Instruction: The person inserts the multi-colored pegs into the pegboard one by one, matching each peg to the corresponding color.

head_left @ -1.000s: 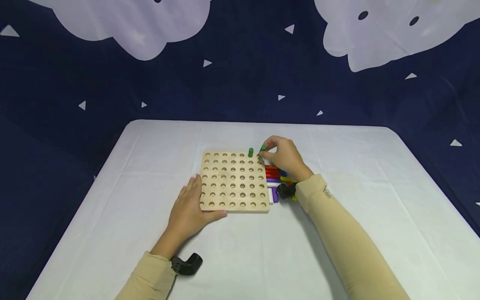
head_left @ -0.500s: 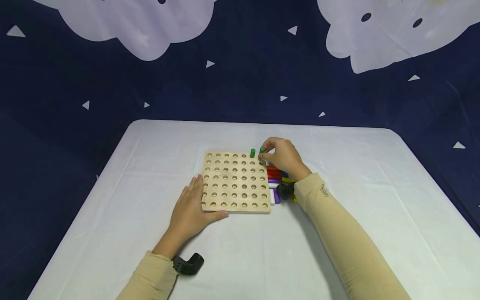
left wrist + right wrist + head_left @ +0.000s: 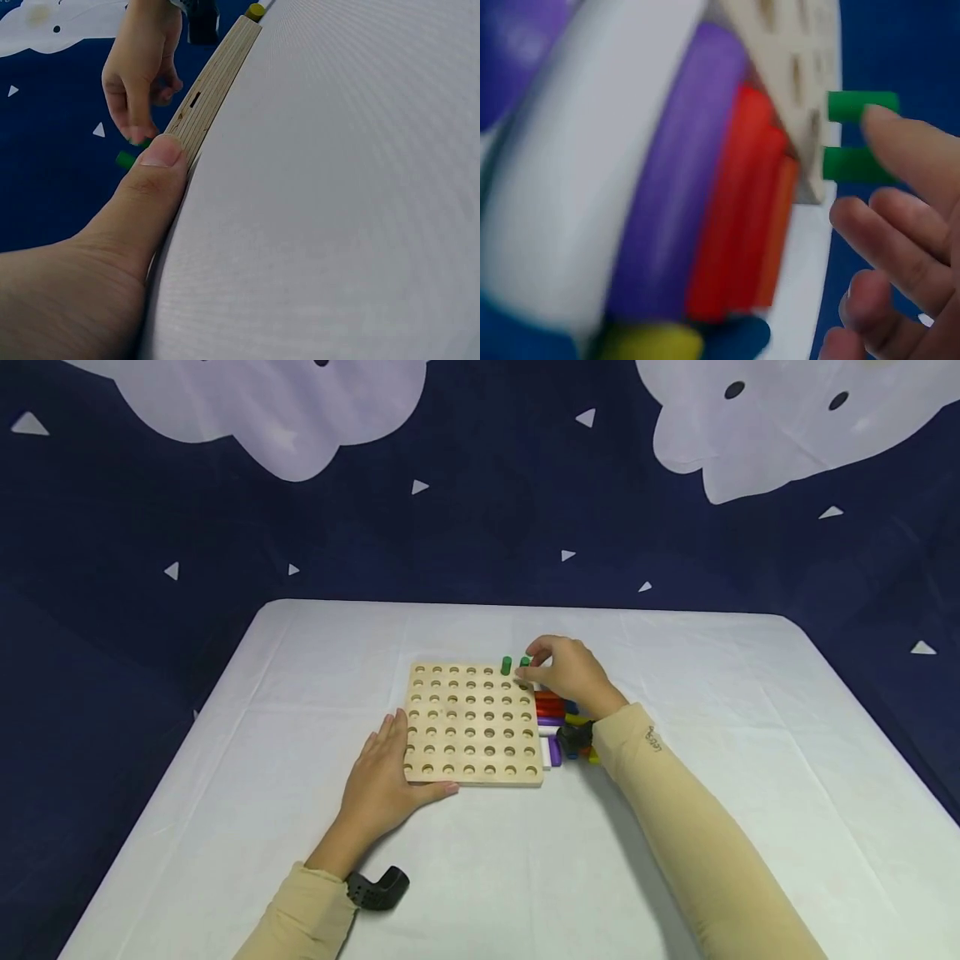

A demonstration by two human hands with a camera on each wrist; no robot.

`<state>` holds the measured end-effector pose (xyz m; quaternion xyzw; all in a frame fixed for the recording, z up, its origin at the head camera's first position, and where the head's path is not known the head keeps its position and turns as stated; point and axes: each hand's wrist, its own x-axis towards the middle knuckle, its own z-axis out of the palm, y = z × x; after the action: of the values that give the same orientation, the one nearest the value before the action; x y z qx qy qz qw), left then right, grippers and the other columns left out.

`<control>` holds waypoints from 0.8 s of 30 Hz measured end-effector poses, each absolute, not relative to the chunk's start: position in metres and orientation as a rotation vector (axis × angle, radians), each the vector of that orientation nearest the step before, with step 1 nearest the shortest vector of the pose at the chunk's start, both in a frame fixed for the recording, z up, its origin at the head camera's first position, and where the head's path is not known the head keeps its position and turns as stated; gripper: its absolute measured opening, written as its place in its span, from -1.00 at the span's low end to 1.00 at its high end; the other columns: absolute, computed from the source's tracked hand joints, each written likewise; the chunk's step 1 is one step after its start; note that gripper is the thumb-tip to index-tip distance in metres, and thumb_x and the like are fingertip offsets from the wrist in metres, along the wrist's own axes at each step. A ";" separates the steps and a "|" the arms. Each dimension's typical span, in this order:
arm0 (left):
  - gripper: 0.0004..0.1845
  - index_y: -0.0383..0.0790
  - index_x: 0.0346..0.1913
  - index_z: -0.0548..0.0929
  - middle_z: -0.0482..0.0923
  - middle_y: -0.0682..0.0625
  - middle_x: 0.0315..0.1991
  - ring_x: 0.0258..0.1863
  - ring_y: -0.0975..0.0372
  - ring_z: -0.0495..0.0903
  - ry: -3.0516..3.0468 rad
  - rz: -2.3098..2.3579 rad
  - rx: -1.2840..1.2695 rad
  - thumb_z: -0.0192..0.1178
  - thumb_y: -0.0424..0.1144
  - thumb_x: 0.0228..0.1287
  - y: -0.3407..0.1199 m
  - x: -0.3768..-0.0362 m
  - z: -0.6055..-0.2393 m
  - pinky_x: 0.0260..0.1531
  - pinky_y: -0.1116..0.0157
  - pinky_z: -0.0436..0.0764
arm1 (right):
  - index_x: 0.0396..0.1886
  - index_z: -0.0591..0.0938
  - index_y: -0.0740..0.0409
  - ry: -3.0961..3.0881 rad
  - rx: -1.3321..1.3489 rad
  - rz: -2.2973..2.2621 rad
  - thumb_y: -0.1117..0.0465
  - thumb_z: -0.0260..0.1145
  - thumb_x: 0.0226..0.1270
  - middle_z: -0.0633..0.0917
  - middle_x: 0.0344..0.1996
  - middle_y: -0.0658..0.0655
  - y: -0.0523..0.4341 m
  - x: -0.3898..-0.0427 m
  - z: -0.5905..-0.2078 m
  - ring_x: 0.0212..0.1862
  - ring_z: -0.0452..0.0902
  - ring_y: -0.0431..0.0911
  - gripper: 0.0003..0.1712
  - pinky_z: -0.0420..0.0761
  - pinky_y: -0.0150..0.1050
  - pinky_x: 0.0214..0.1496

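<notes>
A square wooden pegboard [image 3: 480, 725] with rows of holes lies on the table. Two green pegs stand at its far right corner: one green peg [image 3: 507, 666] stands apart from the fingers, and the corner green peg [image 3: 525, 661] is between my right thumb and fingers. My right hand [image 3: 573, 672] has its fingers parted around that corner peg; in the right wrist view the thumb [image 3: 907, 142] overlaps the pegs, the other fingers loosely bent. My left hand [image 3: 375, 785] rests against the board's near left corner, fingers along the left edge, thumb [image 3: 154, 169] against the front edge.
Right of the board lies a pile of loose pegs, with red pegs [image 3: 550, 706], a purple peg [image 3: 679, 172], a white peg [image 3: 585, 150] and a yellow peg [image 3: 577, 719], partly under my right wrist. White cloth [image 3: 480, 877] covers the table; a dark blue backdrop [image 3: 480, 527] hangs behind.
My right fingers have parted from the green peg they pinched, which now stands upright at the board's corner. The left hand has kept its place on the board.
</notes>
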<state>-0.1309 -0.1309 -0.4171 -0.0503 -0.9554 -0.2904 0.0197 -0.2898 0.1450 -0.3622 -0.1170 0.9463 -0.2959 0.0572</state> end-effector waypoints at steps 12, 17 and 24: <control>0.49 -0.38 0.57 -0.11 -0.10 -0.25 0.59 0.60 -0.06 -0.09 -2.967 -0.875 -0.148 0.45 0.44 -0.22 -0.130 -0.132 -0.415 0.59 -0.02 -0.06 | 0.19 0.57 0.13 2.794 -0.252 -0.652 -0.06 0.27 0.39 0.65 0.02 0.23 0.196 -0.271 -0.354 -0.03 0.54 0.10 -0.49 0.57 0.01 0.03; 0.49 -0.37 0.57 -0.12 -0.11 -0.25 0.59 0.60 -0.05 -0.10 -2.969 -0.881 -0.149 0.45 0.44 -0.22 -0.130 -0.132 -0.415 0.59 -0.02 -0.07 | 0.12 0.61 0.15 2.769 -0.284 -0.569 -0.05 0.31 0.36 0.69 -0.04 0.22 0.201 -0.263 -0.360 -0.10 0.57 0.05 -0.52 0.58 -0.06 -0.03; 0.48 -0.39 0.57 -0.12 -0.11 -0.26 0.59 0.60 -0.06 -0.10 -2.971 -0.896 -0.150 0.45 0.43 -0.22 -0.130 -0.131 -0.417 0.59 -0.02 -0.08 | 0.04 0.65 0.18 2.826 -0.283 -0.459 -0.01 0.31 0.35 0.71 -0.12 0.20 0.191 -0.255 -0.362 -0.18 0.57 0.04 -0.58 0.55 -0.10 -0.15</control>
<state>-0.1310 -0.1300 -0.4173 -0.0482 -0.9562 -0.2882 0.0174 -0.2552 0.1910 -0.3615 -0.0974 0.9737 -0.1581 0.1318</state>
